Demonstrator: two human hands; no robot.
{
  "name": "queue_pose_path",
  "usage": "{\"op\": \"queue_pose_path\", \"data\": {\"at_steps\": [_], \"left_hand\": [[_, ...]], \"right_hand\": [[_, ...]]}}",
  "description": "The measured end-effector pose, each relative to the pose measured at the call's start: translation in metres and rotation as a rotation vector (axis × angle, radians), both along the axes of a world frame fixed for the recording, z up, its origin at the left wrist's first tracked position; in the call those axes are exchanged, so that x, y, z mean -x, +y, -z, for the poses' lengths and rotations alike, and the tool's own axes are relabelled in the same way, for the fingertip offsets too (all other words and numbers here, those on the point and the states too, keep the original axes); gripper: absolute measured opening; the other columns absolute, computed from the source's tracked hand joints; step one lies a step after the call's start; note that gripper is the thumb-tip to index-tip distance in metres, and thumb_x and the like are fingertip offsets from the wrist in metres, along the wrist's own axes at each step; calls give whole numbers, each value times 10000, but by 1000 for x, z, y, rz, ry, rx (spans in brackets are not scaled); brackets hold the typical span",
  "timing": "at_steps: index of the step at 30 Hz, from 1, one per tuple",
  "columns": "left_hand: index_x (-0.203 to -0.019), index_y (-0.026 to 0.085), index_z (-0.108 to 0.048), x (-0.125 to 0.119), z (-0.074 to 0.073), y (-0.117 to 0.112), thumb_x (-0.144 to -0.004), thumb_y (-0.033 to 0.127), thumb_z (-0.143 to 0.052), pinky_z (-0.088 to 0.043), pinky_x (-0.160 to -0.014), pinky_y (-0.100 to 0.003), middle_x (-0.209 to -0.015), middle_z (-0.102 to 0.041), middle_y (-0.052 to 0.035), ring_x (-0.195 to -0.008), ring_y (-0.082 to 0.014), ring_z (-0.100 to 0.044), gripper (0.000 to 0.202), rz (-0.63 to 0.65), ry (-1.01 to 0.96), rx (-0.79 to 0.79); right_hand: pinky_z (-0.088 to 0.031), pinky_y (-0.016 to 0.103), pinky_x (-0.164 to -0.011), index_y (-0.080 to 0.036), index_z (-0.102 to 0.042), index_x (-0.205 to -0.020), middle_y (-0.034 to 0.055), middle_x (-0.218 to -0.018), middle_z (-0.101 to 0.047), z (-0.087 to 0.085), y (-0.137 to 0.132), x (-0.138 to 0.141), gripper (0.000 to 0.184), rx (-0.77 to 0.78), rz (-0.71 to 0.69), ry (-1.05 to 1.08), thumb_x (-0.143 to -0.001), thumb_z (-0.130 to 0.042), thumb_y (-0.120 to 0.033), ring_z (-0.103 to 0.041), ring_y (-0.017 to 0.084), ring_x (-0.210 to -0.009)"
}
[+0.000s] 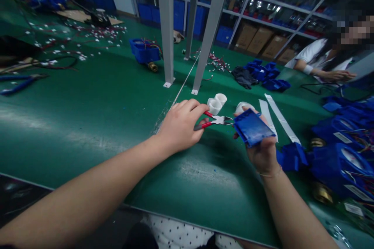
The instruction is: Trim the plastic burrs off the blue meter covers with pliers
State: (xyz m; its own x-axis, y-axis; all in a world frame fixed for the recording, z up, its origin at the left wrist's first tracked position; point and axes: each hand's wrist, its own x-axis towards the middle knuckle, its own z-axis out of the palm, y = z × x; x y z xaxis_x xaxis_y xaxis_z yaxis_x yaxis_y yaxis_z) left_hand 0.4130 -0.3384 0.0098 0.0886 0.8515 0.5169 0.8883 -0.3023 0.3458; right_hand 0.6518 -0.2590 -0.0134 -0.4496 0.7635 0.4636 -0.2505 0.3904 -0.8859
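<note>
My left hand (179, 123) grips small cutting pliers with red handles (212, 120), jaws pointing right toward a blue plastic cover (253, 127). My right hand (263, 148) holds that blue cover up above the green table (96, 101), flat face toward me. The plier tips sit just left of the cover's edge. White plastic caps (216, 103) stand on the table right behind the pliers.
Grey metal posts (168, 27) rise from the table's middle. Blue meter bodies with brass fittings (344, 155) pile at right. White label strips (282, 118) lie beside them. A blue bin (144, 50) and scattered white connectors lie far left. Another person (327, 60) works at the far right.
</note>
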Motion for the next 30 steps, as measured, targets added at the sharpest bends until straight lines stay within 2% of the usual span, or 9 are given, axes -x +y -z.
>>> {"op": "queue_pose_path", "data": {"at_steps": [2, 4, 10, 16, 24, 30], "left_hand": [[-1272, 191, -630, 1, -2, -1, -912, 210, -574, -470, -918, -411, -1142, -652, -94, -1051, -263, -598, 365, -70, 86, -15], [-1272, 196, -639, 1, -4, -3, -929, 222, -560, -462, -863, -401, -1117, -657, -91, -1012, -264, -598, 353, -112, 145, -29], [-1250, 204, -659, 0, -8, -6, -930, 226, -579, -427, -800, -395, -1093, -667, -94, -990, -273, -596, 331, -166, 263, -21], [-1201, 204, -683, 2, -7, -5, -913, 222, -592, -436, -781, -388, -1068, -675, -86, -975, -271, -614, 302, -153, 307, 7], [-1180, 205, -701, 1, -9, -6, -919, 235, -578, -466, -765, -371, -1043, -689, -82, -929, -253, -644, 289, -148, 310, 28], [-1099, 232, -718, -1, -9, -8, -913, 264, -587, -440, -652, -338, -976, -698, -55, -859, -241, -664, 230, -165, 302, 62]], "right_hand": [[-600, 302, -585, -209, -640, -1312, 137, -1171, -696, -2, -5, 2, 788, 253, -97, -18, -872, -501, -847, -704, 246, -902], [-548, 258, -495, -196, -676, -1272, 129, -1064, -720, -6, -8, 6, 819, 407, -123, -26, -876, -440, -872, -690, 214, -779], [-466, 212, -359, -171, -729, -1145, 125, -879, -740, -12, -9, 9, 771, 597, -239, -28, -863, -499, -851, -662, 183, -617], [-427, 230, -304, -196, -711, -1134, 129, -871, -740, -13, -8, 7, 733, 629, -239, -98, -857, -495, -840, -647, 189, -573], [-458, 216, -324, -171, -706, -1116, 117, -841, -738, -13, -9, 7, 715, 688, -252, -60, -825, -598, -816, -669, 188, -580], [-461, 209, -336, -192, -708, -1084, 123, -870, -754, -14, -7, 7, 672, 670, -259, -67, -837, -585, -805, -678, 184, -593]]}}
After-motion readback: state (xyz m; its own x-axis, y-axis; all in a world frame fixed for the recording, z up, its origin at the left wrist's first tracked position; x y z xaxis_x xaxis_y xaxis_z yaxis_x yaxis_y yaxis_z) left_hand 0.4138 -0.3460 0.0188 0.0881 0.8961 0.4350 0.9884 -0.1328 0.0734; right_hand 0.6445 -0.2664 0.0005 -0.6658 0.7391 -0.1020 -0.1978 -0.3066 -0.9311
